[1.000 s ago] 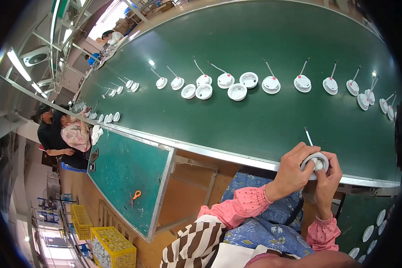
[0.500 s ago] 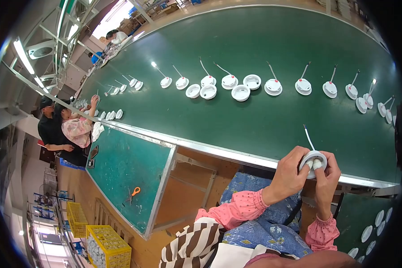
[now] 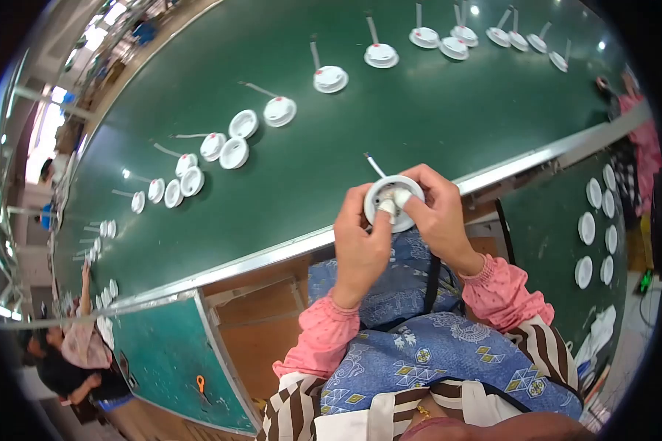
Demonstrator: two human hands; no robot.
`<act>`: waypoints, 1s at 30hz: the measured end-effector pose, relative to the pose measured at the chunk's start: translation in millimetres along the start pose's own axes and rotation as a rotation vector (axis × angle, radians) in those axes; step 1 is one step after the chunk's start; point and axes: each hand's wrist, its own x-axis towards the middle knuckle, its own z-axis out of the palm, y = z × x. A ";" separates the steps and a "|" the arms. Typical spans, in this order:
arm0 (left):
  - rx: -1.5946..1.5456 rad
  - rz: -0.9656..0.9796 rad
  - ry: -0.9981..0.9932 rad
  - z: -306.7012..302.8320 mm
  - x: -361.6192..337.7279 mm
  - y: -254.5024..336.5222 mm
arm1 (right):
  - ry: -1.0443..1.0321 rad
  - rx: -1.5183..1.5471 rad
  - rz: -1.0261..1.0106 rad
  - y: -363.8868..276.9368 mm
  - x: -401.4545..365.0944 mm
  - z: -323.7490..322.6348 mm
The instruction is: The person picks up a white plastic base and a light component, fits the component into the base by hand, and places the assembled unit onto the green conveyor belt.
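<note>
Between both hands is a round white fixture (image 3: 376, 192) with a white cable sticking up from its far side. My left hand (image 3: 362, 239) grips its left rim, and the thumb, which has a white covering on its tip, presses inside the open face. On the right rim my right hand (image 3: 435, 213) holds it too, its white-covered thumb also inside. The fixture is tilted so its hollow side faces me. Beyond the hands, similar fixtures with cables (image 3: 279, 111) lie in a line on the green belt (image 3: 331, 140), with white rings (image 3: 234, 153) beside some.
A metal rail (image 3: 272, 261) edges the belt. At the right, a side table (image 3: 544, 220) bears several white rings (image 3: 586, 228). Orange scissors (image 3: 201, 383) lie on the left side table (image 3: 162, 345). Co-workers (image 3: 77, 360) stand far left; another person (image 3: 643, 140) is at the right.
The view has turned to the right, showing more of the right side table and another person there. Both hands still hold the fixture, now nearer the middle of the view.
</note>
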 end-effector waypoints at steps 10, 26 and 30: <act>0.634 0.406 -0.067 -32.6 22.3 5.8 | -0.120 0.494 0.381 -14.3 7.2 -18.7; 0.821 0.465 -0.244 -12.8 22.2 27.6 | -0.250 0.190 0.165 -10.3 11.7 -26.9; 0.712 0.437 -0.296 -31.1 37.6 11.0 | -0.265 0.288 0.195 0.9 8.7 -18.6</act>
